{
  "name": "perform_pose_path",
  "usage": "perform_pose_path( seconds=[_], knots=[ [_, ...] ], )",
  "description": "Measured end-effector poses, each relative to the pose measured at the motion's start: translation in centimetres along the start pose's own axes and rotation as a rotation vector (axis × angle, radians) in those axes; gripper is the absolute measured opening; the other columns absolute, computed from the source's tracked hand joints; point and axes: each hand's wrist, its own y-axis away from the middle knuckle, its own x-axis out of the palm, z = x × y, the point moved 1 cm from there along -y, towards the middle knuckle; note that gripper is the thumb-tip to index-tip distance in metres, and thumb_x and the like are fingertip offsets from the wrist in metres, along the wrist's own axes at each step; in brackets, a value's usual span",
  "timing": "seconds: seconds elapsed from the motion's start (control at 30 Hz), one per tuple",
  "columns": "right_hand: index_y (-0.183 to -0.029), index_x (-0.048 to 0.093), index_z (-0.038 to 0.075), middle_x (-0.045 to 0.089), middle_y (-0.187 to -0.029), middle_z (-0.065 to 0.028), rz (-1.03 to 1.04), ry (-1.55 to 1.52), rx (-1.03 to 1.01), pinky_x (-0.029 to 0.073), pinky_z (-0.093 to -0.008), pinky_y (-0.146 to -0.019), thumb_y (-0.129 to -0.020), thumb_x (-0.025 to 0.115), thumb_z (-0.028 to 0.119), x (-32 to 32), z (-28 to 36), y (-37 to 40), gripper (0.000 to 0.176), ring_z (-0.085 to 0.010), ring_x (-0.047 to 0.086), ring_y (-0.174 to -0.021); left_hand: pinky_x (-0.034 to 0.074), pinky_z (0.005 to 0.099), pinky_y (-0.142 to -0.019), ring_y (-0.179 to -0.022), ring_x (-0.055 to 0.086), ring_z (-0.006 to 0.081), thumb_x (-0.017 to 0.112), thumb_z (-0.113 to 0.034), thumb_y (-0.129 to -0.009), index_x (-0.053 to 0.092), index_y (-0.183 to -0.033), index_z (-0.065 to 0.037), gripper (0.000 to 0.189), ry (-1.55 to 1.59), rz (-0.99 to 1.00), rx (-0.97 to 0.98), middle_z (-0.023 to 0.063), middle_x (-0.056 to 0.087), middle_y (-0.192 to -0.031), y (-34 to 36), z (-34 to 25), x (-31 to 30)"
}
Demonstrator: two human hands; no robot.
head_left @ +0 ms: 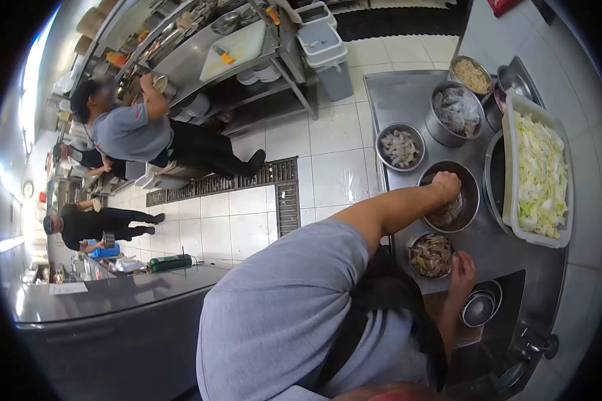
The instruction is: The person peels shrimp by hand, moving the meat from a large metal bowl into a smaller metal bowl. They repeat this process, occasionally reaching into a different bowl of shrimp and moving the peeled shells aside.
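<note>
My left hand reaches into a deep metal bowl, fingers curled downward over greyish, shrimp-like pieces. What its fingers grip is hidden. Beside the rim of a smaller metal bowl, my right hand is closed with its fingertips together. I cannot make out anything in it. Brownish shell-like scraps fill that smaller bowl. Farther along the counter stands another metal bowl with pale peeled shrimp in it.
A white basket of chopped cabbage stands by the wall. Nearby are a pot with a plastic bag and a pot of pale shreds. Stacked bowls sit in the sink. Several people work at left.
</note>
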Motion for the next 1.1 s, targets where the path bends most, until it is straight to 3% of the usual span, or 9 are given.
perform_pose_path(
  seconds=[0.23,0.43,0.5,0.63,0.7,0.83,0.97,1.03,1.1],
  knots=[
    [-0.099,0.068,-0.002,0.068,-0.079,-0.0048,-0.059,-0.364,0.284,0.042,-0.0227,-0.050,-0.092,0.064,0.022,2.0,2.0,-5.5,0.026,-0.0085,0.059,-0.061,0.055,0.0446,-0.073,-0.079,0.068,0.0338,0.063,-0.025,-0.078,0.068,-0.092,-0.006,0.024,0.168,-0.173,0.200,0.0170,0.068,-0.084,10.3,-3.8,-6.1],
    [-0.096,0.068,0.000,0.059,-0.067,-0.0003,-0.073,-0.361,0.330,0.036,-0.0237,-0.044,-0.093,0.061,0.026,2.1,0.5,-4.2,0.027,-0.0072,0.046,-0.050,0.052,0.0477,-0.071,-0.077,0.065,0.0378,0.066,-0.029,-0.075,0.064,-0.092,-0.007,0.028,0.396,-0.242,0.370,0.0189,0.066,-0.081,14.2,-5.2,-3.1],
    [-0.097,0.067,-0.001,0.059,-0.068,-0.0004,-0.120,-0.302,0.296,0.037,-0.0234,-0.044,-0.093,0.062,0.024,1.8,-0.2,-3.0,0.026,-0.0074,0.048,-0.050,0.051,0.0472,-0.073,-0.080,0.065,0.0379,0.066,-0.025,-0.074,0.064,-0.093,-0.006,0.027,0.427,-0.166,0.434,0.0176,0.067,-0.083,14.7,-5.4,-1.8],
    [-0.106,0.066,0.000,0.069,-0.081,-0.0059,0.020,-0.473,0.428,0.044,-0.0249,-0.048,-0.091,0.063,0.022,1.5,-2.3,-0.2,0.027,-0.0095,0.057,-0.056,0.052,0.0436,-0.076,-0.084,0.065,0.0381,0.070,-0.025,-0.073,0.064,-0.103,-0.003,0.038,0.421,-0.315,0.429,0.0194,0.066,-0.095,14.6,-4.3,-1.7],
    [-0.100,0.066,0.000,0.069,-0.079,-0.0048,0.017,-0.397,0.294,0.043,-0.0251,-0.046,-0.092,0.060,0.018,1.2,-0.1,0.8,0.021,-0.0077,0.054,-0.051,0.054,0.0361,-0.078,-0.088,0.068,0.0294,0.072,-0.023,-0.076,0.062,-0.114,-0.004,0.043,0.497,-0.142,0.437,0.0172,0.068,-0.100,14.1,-3.6,-1.1],
    [-0.099,0.066,-0.001,0.067,-0.073,-0.0068,-0.035,-0.411,0.250,0.044,-0.0270,-0.047,-0.091,0.061,0.018,1.2,1.2,2.1,0.022,-0.0102,0.056,-0.049,0.052,0.0318,-0.074,-0.082,0.067,0.0198,0.068,-0.019,-0.084,0.067,-0.105,-0.002,0.027,0.536,0.176,0.497,0.0126,0.070,-0.090,14.4,-3.5,-1.5],
    [-0.099,0.066,0.003,0.065,-0.072,-0.0182,-0.061,-0.172,0.103,0.050,-0.0370,-0.055,-0.087,0.063,0.021,0.7,2.2,2.7,0.022,-0.0285,0.062,-0.056,0.048,0.0294,-0.066,-0.073,0.060,0.0120,0.065,-0.017,-0.088,0.067,-0.092,0.000,0.018,0.576,0.344,0.282,0.0073,0.068,-0.080,15.1,-4.1,-2.3],
    [-0.096,0.066,0.005,0.064,-0.075,-0.0219,-0.136,0.083,-0.151,0.051,-0.0448,-0.061,-0.085,0.062,0.021,0.7,2.3,2.7,0.020,-0.0391,0.063,-0.066,0.047,0.0305,-0.063,-0.070,0.060,0.0138,0.065,-0.019,-0.088,0.067,-0.090,0.000,0.019,0.553,0.303,0.328,0.0081,0.066,-0.076,15.2,-3.9,-1.5],
    [-0.094,0.066,0.005,0.064,-0.075,-0.0220,-0.113,0.112,-0.124,0.050,-0.0470,-0.063,-0.085,0.062,0.021,0.6,2.6,2.8,0.019,-0.0405,0.062,-0.069,0.047,0.0313,-0.061,-0.067,0.059,0.0157,0.062,-0.021,-0.088,0.066,-0.087,0.000,0.021,0.500,0.150,0.426,0.0093,0.064,-0.072,15.3,-4.2,-1.4]
  ],
)
